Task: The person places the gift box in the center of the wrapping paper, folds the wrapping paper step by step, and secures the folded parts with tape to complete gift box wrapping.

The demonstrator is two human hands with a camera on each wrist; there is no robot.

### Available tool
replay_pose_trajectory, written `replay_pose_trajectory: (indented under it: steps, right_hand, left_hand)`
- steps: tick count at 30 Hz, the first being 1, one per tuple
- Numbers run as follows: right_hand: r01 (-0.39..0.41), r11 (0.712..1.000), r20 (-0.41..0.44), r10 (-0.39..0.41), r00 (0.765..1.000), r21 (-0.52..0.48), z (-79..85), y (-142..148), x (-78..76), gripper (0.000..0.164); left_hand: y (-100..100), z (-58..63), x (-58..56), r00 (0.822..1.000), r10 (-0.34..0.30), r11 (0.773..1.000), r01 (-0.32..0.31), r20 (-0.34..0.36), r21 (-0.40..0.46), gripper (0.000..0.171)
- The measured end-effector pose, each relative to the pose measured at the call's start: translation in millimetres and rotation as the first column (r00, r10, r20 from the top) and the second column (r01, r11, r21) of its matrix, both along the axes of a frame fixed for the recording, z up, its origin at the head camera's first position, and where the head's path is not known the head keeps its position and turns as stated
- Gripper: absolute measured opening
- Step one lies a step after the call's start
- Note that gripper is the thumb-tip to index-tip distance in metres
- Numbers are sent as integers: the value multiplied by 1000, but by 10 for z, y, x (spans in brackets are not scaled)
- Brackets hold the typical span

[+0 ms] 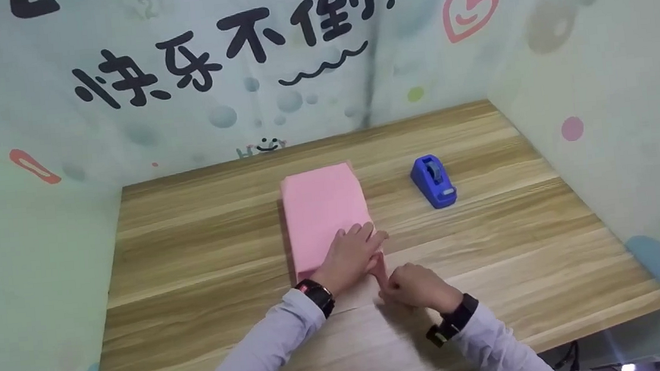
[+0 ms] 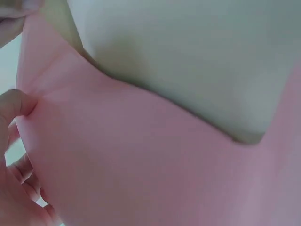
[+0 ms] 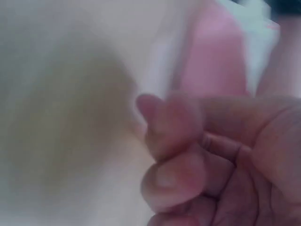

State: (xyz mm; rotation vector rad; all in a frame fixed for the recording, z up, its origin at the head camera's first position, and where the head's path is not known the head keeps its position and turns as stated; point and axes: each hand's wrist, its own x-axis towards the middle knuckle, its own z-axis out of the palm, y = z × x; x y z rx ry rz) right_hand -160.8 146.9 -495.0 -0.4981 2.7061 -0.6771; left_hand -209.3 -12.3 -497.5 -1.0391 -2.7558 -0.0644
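Note:
A flat rectangular parcel in pink paper [image 1: 323,210] lies lengthwise on the wooden table. My left hand [image 1: 351,255] rests over its near right corner, fingers on the top face. In the left wrist view, the left thumb [image 2: 16,103] presses into the pink paper [image 2: 122,150], with the fingers curled at its edge. My right hand [image 1: 419,285] is just off that corner, gripping the end of a narrow pink flap [image 1: 380,271]. The right wrist view is blurred; thumb and curled fingers [image 3: 174,183] meet there, and the paper between them is hard to make out.
A blue tape dispenser [image 1: 434,182] stands on the wooden table [image 1: 193,257] to the right of the parcel. Printed cloth walls [image 1: 311,103] enclose the table's back and sides. Dark cables [image 1: 569,359] hang by the front edge at right.

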Motion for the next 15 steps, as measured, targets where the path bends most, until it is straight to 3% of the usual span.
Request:
replay_pose_trajectory:
  steps: [4, 7, 11, 15]
  right_hand:
    - [34, 999, -170, -36, 985, -19, 178, 12, -169, 20]
    - [43, 998, -285, -28, 958, 49, 226, -20, -270, 22]
    - [28, 995, -283, 0, 959, 93, 203, -70, -305, 30]
    - [3, 998, -236, 10, 972, 55, 105, -99, -209, 34]
  left_hand:
    - [6, -17, 22, 998, 59, 994, -62, 37, 87, 52]
    - [15, -22, 35, 997, 67, 991, -73, 48, 116, 45]
    - [22, -31, 41, 998, 52, 991, -57, 39, 120, 25]
    - [14, -32, 44, 998, 49, 991, -54, 38, 119, 18]
